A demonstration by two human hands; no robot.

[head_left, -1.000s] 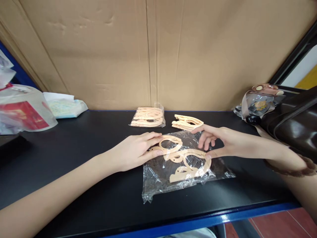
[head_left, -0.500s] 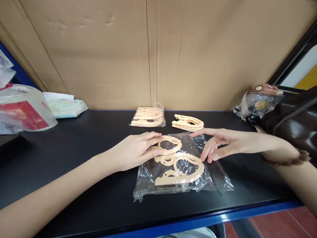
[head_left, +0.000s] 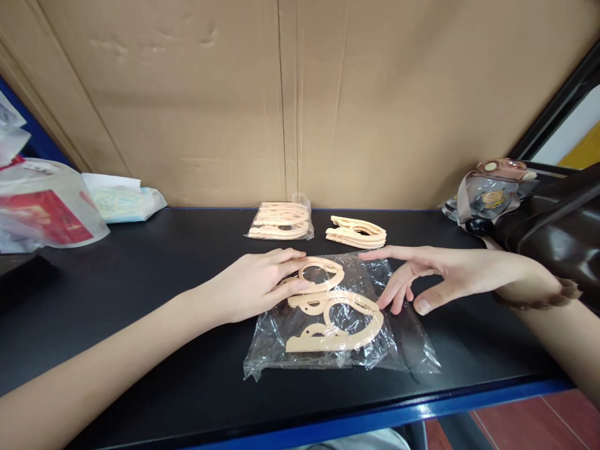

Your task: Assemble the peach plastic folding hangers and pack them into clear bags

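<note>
A clear plastic bag (head_left: pixel 265 356) lies flat on the black tabletop, with beige folding clothes hangers inside it. The lower hanger (head_left: pixel 323 343) rests nearer me; the upper hanger (head_left: pixel 339 275) sits just behind, partly overlapping it. My left hand (head_left: pixel 260 282) is closed over the left end of the upper hanger, thumb and fingers on the bag, hiding that end. My right hand (head_left: pixel 429 272) is open at the bag's right side, fingers spread and thumb apart. Its lower fingertips touch the bag by the lower hanger's right end, and its index finger reaches the bag's far edge.
Behind the bag lie a bagged stack of hangers (head_left: pixel 281 222) and a loose stack of hangers (head_left: pixel 354 234). A cardboard wall (head_left: pixel 210 125) closes the back. Plastic bags (head_left: pixel 51 206) stand left; a clear bottle (head_left: pixel 487 194) and a dark brown bag (head_left: pixel 557 231) stand right.
The near part of the bag and the lower hanger have shifted slightly left and toward me. My right thumb has moved away from its fingers. My left hand has stayed in place.
</note>
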